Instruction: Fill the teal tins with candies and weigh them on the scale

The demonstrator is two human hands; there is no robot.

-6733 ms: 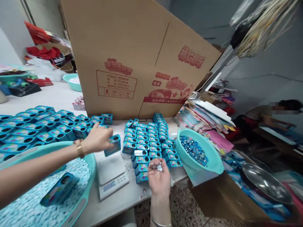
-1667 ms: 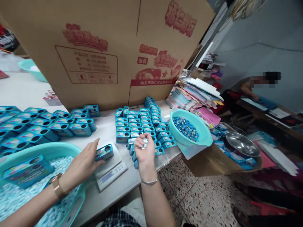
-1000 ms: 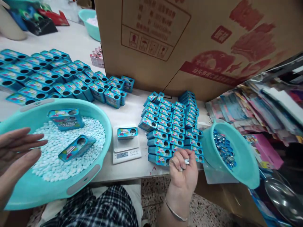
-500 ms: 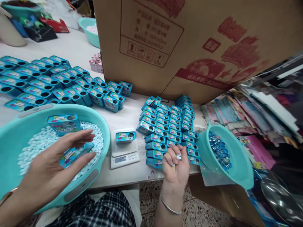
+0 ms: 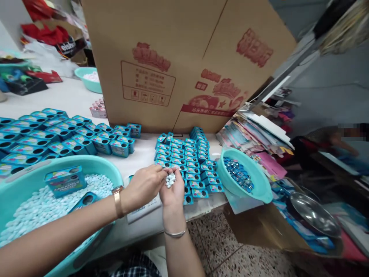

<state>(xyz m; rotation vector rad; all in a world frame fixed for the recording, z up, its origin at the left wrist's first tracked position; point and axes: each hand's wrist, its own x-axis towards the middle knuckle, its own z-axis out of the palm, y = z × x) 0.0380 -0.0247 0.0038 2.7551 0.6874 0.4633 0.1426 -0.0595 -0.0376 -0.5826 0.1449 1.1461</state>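
My right hand (image 5: 173, 192) is cupped palm up and holds a small heap of pale blue candies (image 5: 170, 180). Over that palm reaches my left hand (image 5: 145, 184), its fingers drawn together at the candies; what they pinch is hidden. Below my left hand is a white digital scale (image 5: 145, 211), mostly covered, and only a sliver of the blue tin on it shows. To the left, a large teal basin (image 5: 117, 171) is full of loose candies (image 5: 37, 209), with one blue tin (image 5: 65, 181) and another tin (image 5: 86, 199) lying on them.
Rows of blue tins (image 5: 191, 169) stand just beyond my hands, and more tins (image 5: 37, 134) fill the table's left. At right is a teal bowl (image 5: 266, 194) of shiny blue pieces. A big cardboard box (image 5: 161, 30) blocks the back. A person (image 5: 331, 138) is far right.
My left hand has left the basin and come across to my right hand. My right hand has turned from a loose fist to a cupped palm showing candies. The view has tilted up.
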